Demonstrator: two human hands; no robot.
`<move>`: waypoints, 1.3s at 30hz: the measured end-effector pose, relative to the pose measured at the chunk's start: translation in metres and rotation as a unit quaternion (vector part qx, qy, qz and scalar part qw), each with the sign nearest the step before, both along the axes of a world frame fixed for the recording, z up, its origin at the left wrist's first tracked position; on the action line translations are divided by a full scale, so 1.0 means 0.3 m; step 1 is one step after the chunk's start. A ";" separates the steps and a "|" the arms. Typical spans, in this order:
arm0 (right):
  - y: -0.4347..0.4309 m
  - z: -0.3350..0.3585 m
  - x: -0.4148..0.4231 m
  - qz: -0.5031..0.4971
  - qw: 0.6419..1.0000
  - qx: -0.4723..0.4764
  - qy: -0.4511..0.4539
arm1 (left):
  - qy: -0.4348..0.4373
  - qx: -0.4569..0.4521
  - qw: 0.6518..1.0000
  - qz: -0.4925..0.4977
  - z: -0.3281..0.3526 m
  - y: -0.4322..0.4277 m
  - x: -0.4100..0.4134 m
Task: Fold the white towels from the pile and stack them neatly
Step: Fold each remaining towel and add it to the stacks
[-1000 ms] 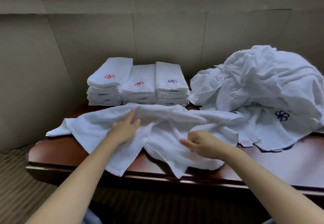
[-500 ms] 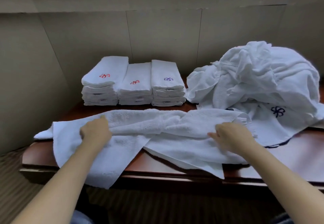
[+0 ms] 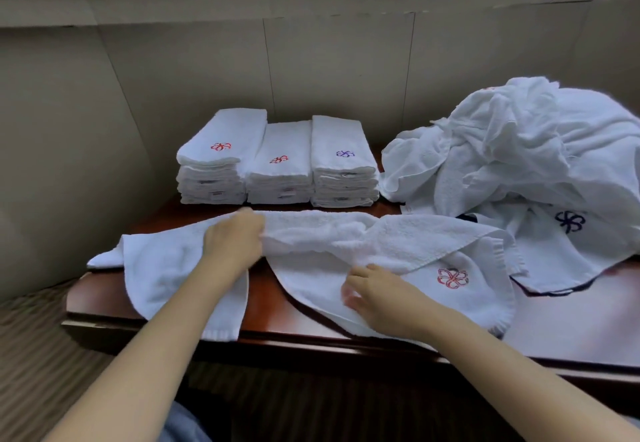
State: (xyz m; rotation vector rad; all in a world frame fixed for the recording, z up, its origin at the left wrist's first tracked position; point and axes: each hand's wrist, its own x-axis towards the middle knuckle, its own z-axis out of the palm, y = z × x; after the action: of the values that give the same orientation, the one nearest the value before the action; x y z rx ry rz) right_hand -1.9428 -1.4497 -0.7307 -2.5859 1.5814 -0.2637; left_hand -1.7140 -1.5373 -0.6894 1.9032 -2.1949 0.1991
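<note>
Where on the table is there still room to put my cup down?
Bare wood shows between the two hanging parts of the spread towel, near the table's front edge, and in a thin strip before the folded stacks. The right side is crowded by the pile.

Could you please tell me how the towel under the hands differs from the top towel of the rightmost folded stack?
The towel under the hands lies spread and rumpled along the table's front; the stack's top towel is folded flat. The first has a red flower emblem, the second a purple one. Both are white terry.
</note>
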 end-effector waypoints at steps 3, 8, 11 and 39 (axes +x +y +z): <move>0.018 0.054 -0.016 -0.005 0.996 0.080 -0.027 | 0.096 -0.167 0.979 0.066 0.094 -0.041 0.081; 0.037 0.127 -0.107 -0.086 0.978 0.163 0.099 | 0.387 -0.283 0.870 0.115 0.238 -0.113 0.211; 0.007 0.148 -0.198 -0.145 0.952 0.205 0.174 | 0.468 -0.283 0.824 0.148 0.298 -0.188 0.248; -0.268 -0.017 -0.189 -0.276 0.955 0.056 -0.099 | 0.002 -0.005 0.992 -0.128 -0.133 -0.020 0.153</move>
State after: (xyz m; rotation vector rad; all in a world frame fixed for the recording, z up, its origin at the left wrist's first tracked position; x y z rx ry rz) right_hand -1.9995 -1.5302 -0.7357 -1.9142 2.1290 -0.4404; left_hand -1.6680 -1.5434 -0.7293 1.5937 -2.4008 0.1606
